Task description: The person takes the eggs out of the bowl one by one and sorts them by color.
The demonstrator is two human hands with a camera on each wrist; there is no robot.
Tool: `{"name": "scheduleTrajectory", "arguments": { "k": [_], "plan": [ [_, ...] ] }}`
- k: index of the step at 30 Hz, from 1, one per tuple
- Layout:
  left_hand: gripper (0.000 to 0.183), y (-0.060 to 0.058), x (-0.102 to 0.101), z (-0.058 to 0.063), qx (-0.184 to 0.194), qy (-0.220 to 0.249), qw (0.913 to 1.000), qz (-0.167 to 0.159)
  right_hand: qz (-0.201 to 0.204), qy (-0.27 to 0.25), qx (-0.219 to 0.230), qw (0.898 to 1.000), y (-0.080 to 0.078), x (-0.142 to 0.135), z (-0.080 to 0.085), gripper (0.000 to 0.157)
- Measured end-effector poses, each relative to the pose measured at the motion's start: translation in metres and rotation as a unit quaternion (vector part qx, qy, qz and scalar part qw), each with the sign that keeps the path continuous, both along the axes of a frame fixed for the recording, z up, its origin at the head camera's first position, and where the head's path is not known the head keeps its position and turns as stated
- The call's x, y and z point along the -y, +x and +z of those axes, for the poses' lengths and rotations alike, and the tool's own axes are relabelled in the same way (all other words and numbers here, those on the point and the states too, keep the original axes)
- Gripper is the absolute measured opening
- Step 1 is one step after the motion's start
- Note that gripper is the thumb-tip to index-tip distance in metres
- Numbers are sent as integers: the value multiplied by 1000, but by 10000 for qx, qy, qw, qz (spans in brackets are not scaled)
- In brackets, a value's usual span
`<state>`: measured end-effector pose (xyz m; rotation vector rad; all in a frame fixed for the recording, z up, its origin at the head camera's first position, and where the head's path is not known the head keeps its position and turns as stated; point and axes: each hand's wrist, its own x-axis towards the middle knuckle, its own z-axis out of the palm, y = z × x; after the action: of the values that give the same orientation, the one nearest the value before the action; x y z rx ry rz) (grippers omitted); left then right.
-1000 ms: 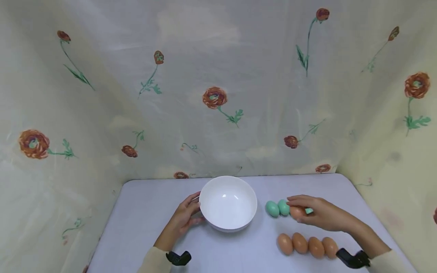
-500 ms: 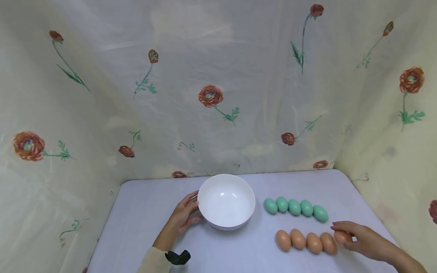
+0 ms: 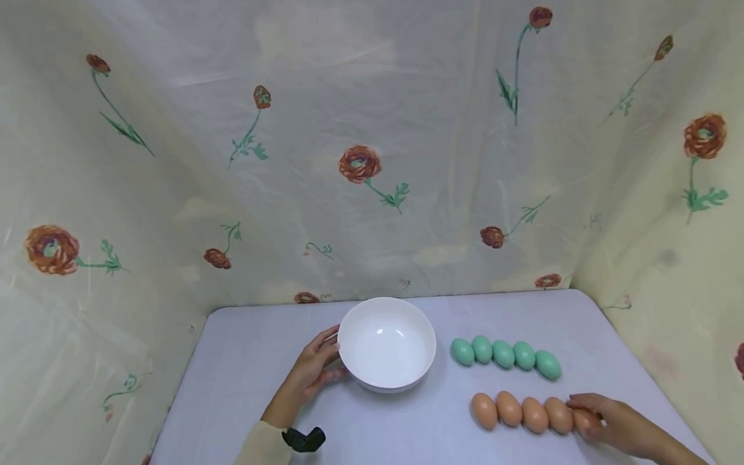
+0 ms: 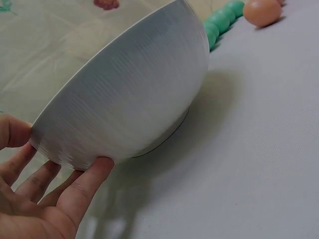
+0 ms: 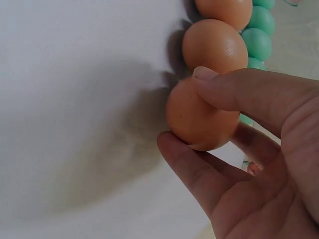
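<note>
A white bowl stands on the white-covered table. My left hand is at its left side. In the left wrist view, the spread, fairly straight fingers of that hand touch the bowl's outer wall. My right hand pinches a brown egg between thumb and fingertips at the right end of a row of brown eggs. The right wrist view has this egg close against its neighbour, another brown egg. Whether it bears on the table is hard to tell.
Behind the brown row lies a row of several green eggs, right of the bowl. A flower-print curtain hangs behind the table and along both sides. A black wrist strap is on the left wrist.
My right hand has carried the brown egg from over the green eggs toward me and right, then down to the brown row's end. The left hand and bowl have stayed put.
</note>
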<state>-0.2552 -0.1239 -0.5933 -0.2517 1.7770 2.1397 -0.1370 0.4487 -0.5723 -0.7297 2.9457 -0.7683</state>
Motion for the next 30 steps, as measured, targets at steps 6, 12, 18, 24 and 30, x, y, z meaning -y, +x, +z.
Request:
{"name": "scheduleTrajectory", "arguments": {
  "k": [6, 12, 18, 24, 30],
  "plan": [
    [54, 0, 0, -2, 15, -4, 10000, 9, -21, -189, -567, 9982, 2, 3, -11, 42],
    [54, -2, -1, 0, 20, 24, 10000, -1, -482, 10, 19, 9988, 4, 7, -11, 44],
    [54, -2, -1, 1, -8, 0, 10000, -43, -514, -135, 399, 9978, 5, 9, -9, 44],
    [54, -1, 0, 0, -21, -12, 10000, -54, -801, 165, 1203, 9894, 2, 12, 1, 48],
    [53, -1, 0, 0, -201, 83, 9997, -149, -49, -127, -228, 9996, 1, 16, 2, 34]
  ]
}}
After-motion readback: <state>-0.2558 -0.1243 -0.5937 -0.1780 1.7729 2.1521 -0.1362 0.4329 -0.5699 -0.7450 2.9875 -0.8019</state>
